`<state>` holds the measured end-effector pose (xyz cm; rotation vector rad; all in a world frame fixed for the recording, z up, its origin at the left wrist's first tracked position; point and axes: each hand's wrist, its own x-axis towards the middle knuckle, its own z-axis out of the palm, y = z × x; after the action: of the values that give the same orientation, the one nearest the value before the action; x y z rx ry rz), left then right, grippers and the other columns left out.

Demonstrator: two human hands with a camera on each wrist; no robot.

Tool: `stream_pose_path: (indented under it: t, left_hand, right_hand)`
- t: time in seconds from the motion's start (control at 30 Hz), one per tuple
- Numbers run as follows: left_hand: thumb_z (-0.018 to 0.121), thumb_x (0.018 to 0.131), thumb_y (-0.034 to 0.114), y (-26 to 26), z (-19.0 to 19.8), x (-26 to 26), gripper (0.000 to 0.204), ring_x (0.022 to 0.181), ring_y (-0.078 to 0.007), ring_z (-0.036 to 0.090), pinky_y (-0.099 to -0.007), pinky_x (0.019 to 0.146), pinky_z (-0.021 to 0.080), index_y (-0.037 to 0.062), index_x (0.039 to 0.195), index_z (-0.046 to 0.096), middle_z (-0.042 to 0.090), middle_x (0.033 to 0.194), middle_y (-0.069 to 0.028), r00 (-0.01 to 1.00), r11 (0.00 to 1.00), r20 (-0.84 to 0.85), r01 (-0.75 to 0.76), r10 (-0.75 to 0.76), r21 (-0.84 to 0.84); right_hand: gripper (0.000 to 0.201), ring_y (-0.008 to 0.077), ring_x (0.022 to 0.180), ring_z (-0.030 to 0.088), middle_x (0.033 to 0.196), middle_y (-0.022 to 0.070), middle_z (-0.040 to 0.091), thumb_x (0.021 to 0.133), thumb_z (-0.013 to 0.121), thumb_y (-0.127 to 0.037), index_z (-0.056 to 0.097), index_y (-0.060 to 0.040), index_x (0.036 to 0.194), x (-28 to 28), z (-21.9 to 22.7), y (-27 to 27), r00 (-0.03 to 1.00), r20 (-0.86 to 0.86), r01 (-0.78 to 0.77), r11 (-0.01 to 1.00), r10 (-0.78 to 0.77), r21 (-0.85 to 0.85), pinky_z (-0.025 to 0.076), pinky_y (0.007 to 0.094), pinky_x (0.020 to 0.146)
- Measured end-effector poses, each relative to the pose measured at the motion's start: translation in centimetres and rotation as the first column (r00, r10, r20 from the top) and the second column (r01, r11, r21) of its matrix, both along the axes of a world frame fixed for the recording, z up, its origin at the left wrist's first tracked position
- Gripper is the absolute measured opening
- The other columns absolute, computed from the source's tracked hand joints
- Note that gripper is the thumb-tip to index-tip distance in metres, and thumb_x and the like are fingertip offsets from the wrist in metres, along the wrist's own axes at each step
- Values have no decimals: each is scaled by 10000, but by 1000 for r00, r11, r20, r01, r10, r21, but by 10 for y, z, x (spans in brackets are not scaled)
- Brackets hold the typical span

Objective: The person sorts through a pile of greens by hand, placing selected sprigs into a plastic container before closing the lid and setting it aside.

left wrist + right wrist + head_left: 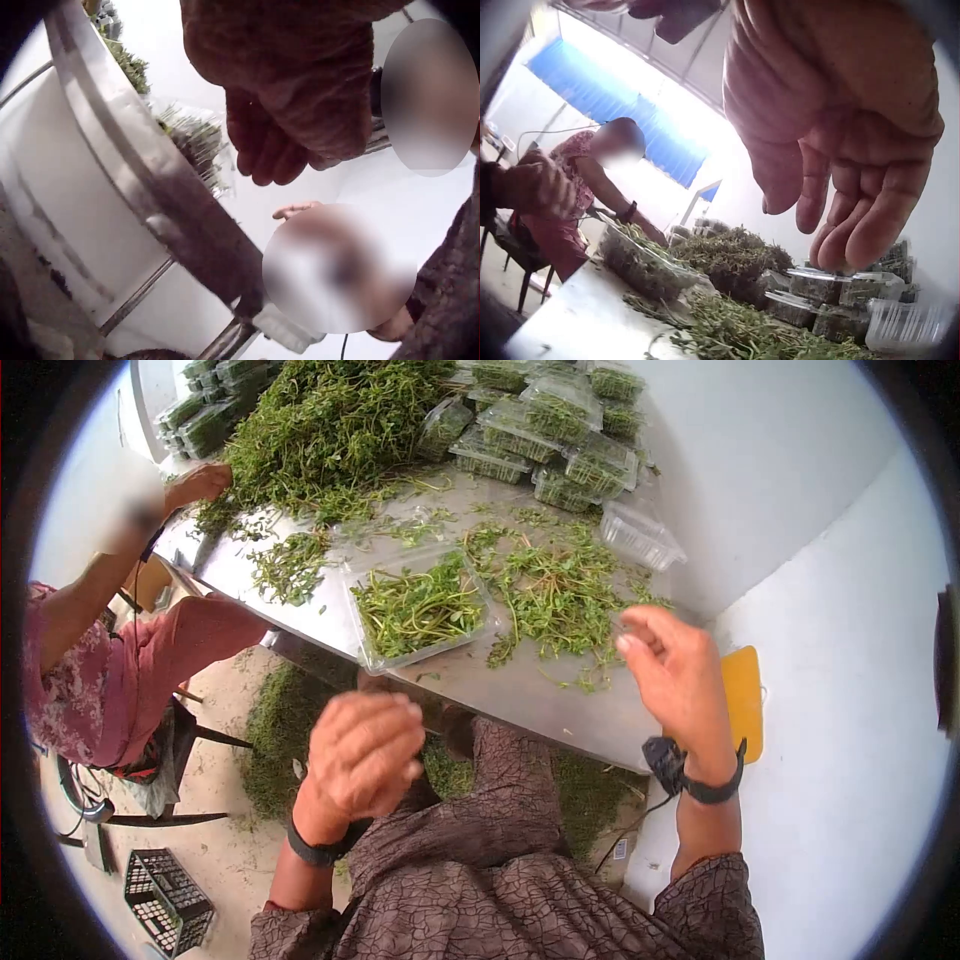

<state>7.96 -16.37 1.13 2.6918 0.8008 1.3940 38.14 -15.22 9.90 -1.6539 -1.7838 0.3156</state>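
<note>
Clearly empty, loosely curled left hand [366,754] and right hand [680,680]; white label [620,849] (unreadably small) below.

Bunches of leafy greens are packed into clear plastic clamshells at a small produce-packing workplace, where a heap of loose greens [335,435] and stacked filled containers [560,430] cover part of a metal-topped table [560,710]. A seated worker [95,670] reaches toward the heap; plant scraps [280,730] and a black plastic crate [168,900] lie on the floor.
</note>
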Motion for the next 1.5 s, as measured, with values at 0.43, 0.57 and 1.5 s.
stream_pose_path:
  t: [0.43,0.57,1.5]
  left_hand:
    - [659,817,152,7,-129,-1,226,647,-342,563,-436,595,468,-8,664,612,562,631,-155,990,782,-86,37,-115,-623]
    - [656,822,157,13,-160,7,227,653,-346,572,-438,600,477,-12,675,619,579,649,-154,986,760,-60,79,-153,-646]
    - [622,864,220,16,-185,12,295,674,-354,562,-434,620,471,-4,674,591,569,674,-157,992,684,-32,59,-120,-727]
  right_hand:
    - [357,362,700,636,716,223,633,781,669,-350,693,-11,891,-19,-37,112,811,579,-5,991,83,-135,493,435,664]
    - [303,382,628,614,644,205,602,714,689,-291,629,-1,654,-11,-54,129,734,674,-9,994,83,-112,488,474,619]
    - [140,58,563,538,750,27,651,882,603,-121,645,-4,946,20,17,99,819,-567,-144,988,91,-49,427,191,478]
